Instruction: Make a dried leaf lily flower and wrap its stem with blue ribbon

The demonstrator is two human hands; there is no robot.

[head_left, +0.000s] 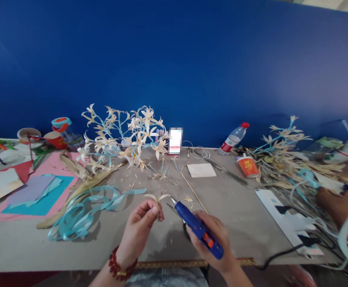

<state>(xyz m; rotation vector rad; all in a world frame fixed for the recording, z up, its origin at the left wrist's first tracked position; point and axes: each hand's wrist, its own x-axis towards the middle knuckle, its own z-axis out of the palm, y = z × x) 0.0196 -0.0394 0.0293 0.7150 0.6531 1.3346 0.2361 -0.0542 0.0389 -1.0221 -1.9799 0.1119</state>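
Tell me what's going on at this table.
A person's left hand pinches a small pale flower upright, while the right hand grips a blue glue gun, its nozzle close to a petal; whether they touch, I can't tell. Pale flowers on light-blue stems stand behind, and a co-worker's hand is at the right.

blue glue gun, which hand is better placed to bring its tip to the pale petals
Probably the right hand: it already grips the blue glue gun, tip near the pale petals, which the left hand pinches.
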